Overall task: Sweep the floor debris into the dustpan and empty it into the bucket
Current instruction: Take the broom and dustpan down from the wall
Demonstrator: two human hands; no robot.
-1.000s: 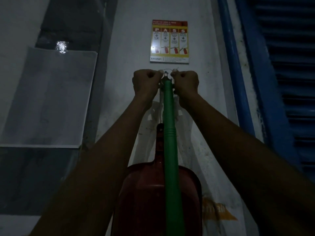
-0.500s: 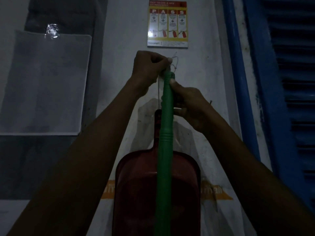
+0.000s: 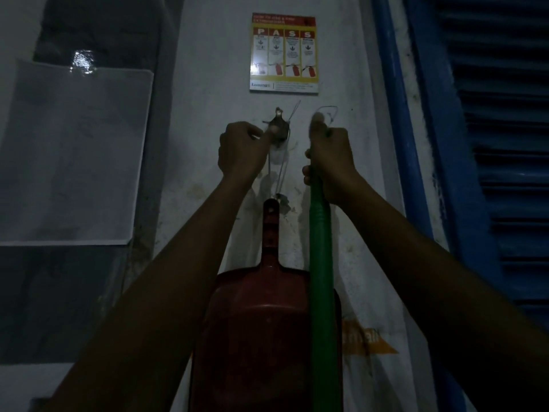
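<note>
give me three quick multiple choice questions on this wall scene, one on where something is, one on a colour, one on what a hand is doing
1. Where is the instruction poster?
A. On the wall above the hook
B. On the blue shutter
C. Below the dustpan

2. What colour is the dustpan hanging on the wall?
A. Yellow
B. Red
C. White

3. What is the right hand doing?
A. Hanging open and idle
B. Pressing flat on the wall
C. Gripping the green handle

Answers:
1 A, the poster sits on the pale wall just above the metal hook.
2 B, the pan and its grip show dark red beneath the wire loop.
3 C, its fingers curl round the top of the green handle, held to the right of the hook, while the left hand is at the hook.
</note>
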